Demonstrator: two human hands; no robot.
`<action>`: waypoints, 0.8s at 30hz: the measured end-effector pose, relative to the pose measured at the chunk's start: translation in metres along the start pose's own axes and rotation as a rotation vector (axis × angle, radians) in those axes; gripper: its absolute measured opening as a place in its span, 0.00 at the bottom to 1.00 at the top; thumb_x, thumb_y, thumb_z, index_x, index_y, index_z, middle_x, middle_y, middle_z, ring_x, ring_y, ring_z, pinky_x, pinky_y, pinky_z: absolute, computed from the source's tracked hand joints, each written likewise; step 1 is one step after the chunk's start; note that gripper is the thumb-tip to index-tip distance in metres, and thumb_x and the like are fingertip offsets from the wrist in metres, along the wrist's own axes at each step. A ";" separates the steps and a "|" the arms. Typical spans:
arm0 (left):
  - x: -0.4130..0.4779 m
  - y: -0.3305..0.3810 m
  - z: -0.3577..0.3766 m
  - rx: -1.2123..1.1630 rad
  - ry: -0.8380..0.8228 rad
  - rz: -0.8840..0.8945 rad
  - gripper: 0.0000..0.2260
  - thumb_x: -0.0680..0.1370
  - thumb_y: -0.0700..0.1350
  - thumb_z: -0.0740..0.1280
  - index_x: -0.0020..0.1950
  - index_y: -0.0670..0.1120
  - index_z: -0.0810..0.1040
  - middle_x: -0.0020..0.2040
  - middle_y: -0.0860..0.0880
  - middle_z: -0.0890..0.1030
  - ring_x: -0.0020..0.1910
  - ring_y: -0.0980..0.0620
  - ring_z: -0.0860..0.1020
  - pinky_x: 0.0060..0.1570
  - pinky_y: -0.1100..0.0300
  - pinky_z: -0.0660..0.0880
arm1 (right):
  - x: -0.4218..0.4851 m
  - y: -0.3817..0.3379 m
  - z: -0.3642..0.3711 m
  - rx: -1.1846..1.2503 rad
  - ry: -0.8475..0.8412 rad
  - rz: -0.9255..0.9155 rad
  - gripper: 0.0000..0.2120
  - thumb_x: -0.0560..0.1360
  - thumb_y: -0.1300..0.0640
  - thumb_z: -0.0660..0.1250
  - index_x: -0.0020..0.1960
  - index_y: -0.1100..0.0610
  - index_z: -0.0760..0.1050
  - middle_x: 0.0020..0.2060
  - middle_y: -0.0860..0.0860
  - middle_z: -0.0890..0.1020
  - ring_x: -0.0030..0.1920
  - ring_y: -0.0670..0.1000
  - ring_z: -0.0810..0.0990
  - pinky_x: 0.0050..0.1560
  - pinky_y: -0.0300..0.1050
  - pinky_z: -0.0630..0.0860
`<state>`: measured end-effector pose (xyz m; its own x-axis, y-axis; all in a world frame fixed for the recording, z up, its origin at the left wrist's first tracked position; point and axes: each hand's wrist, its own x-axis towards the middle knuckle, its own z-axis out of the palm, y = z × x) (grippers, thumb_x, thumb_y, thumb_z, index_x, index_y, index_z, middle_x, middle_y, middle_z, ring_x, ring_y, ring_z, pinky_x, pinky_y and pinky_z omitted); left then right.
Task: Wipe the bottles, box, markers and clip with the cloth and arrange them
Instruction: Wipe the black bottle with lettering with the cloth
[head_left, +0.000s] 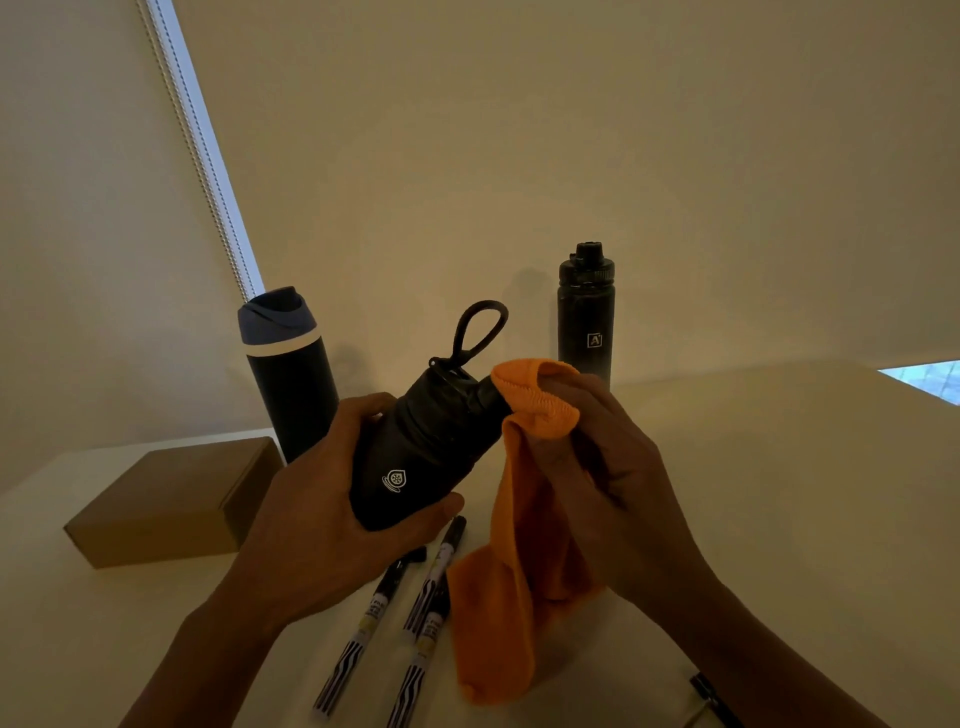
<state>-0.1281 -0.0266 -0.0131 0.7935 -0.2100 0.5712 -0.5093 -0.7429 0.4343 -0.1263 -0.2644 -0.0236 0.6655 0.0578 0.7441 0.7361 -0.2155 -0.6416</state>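
My left hand (332, 499) grips a black bottle (415, 447) with a loop strap, tilted above the table. My right hand (608, 478) holds an orange cloth (519, 571) bunched against the bottle's cap; the rest of the cloth hangs down. Behind stand a dark bottle with a blue lid (288, 364) at the left and a black sport-cap bottle (585, 317) at the right. A brown cardboard box (171, 504) lies left. Three striped markers (387, 608) lie on the table under my hands. A black binder clip (709, 696) shows at the bottom right, partly hidden by my forearm.
The white table (779, 467) runs back to a plain wall. A window blind with a bead chain (202, 156) hangs at the left. The table's right corner ends near a bright patch (924, 379).
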 end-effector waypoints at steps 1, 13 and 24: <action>-0.001 -0.001 0.000 0.026 -0.017 0.012 0.37 0.63 0.71 0.72 0.67 0.68 0.59 0.51 0.68 0.74 0.54 0.74 0.74 0.36 0.75 0.71 | 0.000 0.000 0.001 -0.012 0.007 0.006 0.17 0.81 0.50 0.62 0.69 0.42 0.71 0.63 0.37 0.76 0.65 0.44 0.76 0.63 0.39 0.75; -0.002 -0.005 0.003 0.066 -0.157 0.033 0.34 0.63 0.77 0.69 0.65 0.71 0.62 0.51 0.68 0.77 0.54 0.70 0.76 0.46 0.70 0.74 | 0.006 0.019 -0.016 -0.205 -0.132 -0.214 0.16 0.77 0.55 0.70 0.63 0.48 0.71 0.57 0.49 0.76 0.55 0.48 0.78 0.54 0.41 0.78; -0.004 0.003 0.003 -0.112 -0.288 -0.035 0.28 0.68 0.55 0.80 0.61 0.66 0.67 0.55 0.72 0.74 0.54 0.68 0.77 0.44 0.75 0.75 | 0.005 0.022 -0.012 -0.013 0.020 -0.159 0.18 0.74 0.50 0.70 0.58 0.31 0.72 0.52 0.36 0.78 0.51 0.46 0.81 0.53 0.36 0.77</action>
<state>-0.1320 -0.0295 -0.0160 0.8650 -0.3683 0.3407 -0.5005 -0.6819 0.5334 -0.1081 -0.2807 -0.0323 0.5383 0.0730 0.8396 0.8302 -0.2175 -0.5134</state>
